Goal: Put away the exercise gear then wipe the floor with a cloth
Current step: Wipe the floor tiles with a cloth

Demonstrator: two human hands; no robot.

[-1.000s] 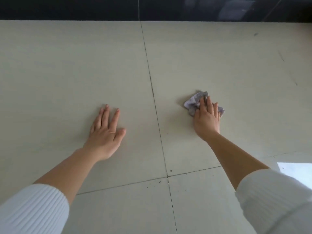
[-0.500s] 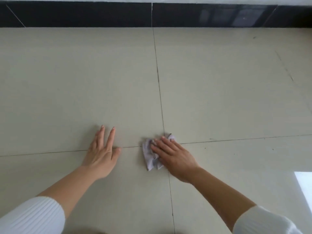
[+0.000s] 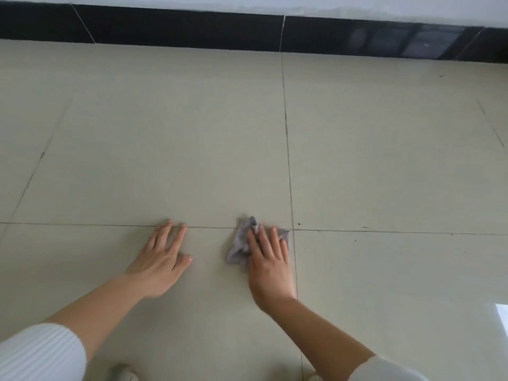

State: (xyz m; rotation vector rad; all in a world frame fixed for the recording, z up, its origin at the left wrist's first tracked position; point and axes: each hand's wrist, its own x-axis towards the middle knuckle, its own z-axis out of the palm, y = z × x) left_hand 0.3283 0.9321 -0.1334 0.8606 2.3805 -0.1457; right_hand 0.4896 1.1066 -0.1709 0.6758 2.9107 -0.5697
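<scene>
Fingers (image 3: 259,240) of the right hand (image 3: 270,268), reaching out from a white sleeve (image 3: 384,372) at the bottom edge, lie straight and spread over a crumpled grey cloth (image 3: 238,247). They press on it and do not curl round it, which I'd judge lets the whole palm push the cloth along. The left hand (image 3: 159,266), lower centre-left, is released and flat on the floor (image 3: 165,133) with nothing under it. It looks like a prop, taking the person's weight while they crouch.

The cloth sits just below the middle of the frame, bunched under and to the left of the right hand. Its far edge touches the horizontal grout line, just left of where two grout lines cross (image 3: 293,230). No exercise gear is in view, so that part seems done and the wiping is under way.

Beyond the hands the floor is large pale beige tiles with a slight sheen, and a few dark specks (image 3: 299,223) lie right of the crossing — likely the next patch to wipe. A bright reflection (image 3: 503,317) shows at the right edge. Along the top runs a glossy black skirting (image 3: 165,26), with a strip of pale wall (image 3: 275,4) above it.
</scene>
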